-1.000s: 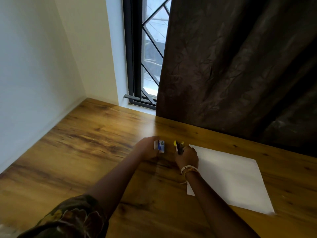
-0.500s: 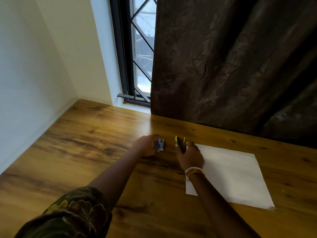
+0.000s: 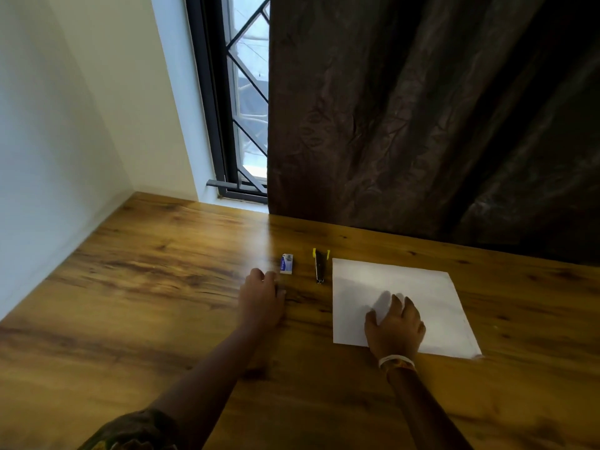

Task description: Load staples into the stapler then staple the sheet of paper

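My left hand [image 3: 262, 295] lies flat on the wooden table [image 3: 156, 287], fingers relaxed and holding nothing, its fingertips just short of the small box of staples [image 3: 287, 263]; my right hand [image 3: 394, 324] rests palm down on the near left part of the sheet of paper [image 3: 422, 287], fingers spread and straight, gripping nothing; a pale band [image 3: 396, 361] circles that wrist; the stapler [image 3: 320, 266], black with yellow tabs at its far end, lies on the table between the box and the paper's left edge, touching neither hand; a dark curtain [image 3: 422, 108] hangs behind the table, with a barred window [image 3: 246, 108] to its left.
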A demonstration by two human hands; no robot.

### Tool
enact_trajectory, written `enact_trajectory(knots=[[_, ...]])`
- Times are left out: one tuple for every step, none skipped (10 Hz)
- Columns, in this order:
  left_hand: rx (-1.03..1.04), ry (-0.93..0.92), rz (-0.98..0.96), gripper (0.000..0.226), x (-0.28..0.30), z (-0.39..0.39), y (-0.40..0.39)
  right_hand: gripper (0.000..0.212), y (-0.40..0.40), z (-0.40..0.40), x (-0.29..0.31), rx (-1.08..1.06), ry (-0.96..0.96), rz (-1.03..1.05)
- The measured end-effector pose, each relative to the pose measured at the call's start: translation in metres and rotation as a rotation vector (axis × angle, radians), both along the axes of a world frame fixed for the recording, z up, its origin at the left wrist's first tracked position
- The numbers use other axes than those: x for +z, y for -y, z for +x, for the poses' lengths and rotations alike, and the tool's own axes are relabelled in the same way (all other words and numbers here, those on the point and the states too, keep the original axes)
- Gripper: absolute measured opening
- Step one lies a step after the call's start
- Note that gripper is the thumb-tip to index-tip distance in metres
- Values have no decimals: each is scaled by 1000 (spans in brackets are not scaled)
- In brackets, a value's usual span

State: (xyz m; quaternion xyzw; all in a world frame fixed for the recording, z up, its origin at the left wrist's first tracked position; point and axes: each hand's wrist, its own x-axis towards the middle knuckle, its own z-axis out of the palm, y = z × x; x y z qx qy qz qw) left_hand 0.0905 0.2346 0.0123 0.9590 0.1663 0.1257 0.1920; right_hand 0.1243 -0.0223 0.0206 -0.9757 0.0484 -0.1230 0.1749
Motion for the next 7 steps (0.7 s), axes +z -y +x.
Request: enact_trajectory(knots=[[-51,29,32,38,-8,-19,24,71,10,-21,-13,-23,-97,-120],[-83,25,28,43,-10,-31,37,73,13,-28,-16,-21,-167,-189],[-104,-19,10,53,-5,-40,48,72,7,-29,-9,-36,-189,-238],[-111,-96,23,56,-1,-44,56,72,4,-27,-5,-31,-194,-235],[-76,-163,27,58,10,-52,66,73,10,-26,1,37,-218,-212],[-50,-178,37,57,11,-65,80,73,27,-32,1,106,-211,-199],[-49,-191,60,54,12,-84,104,74,58,-46,1,172,-182,-169]])
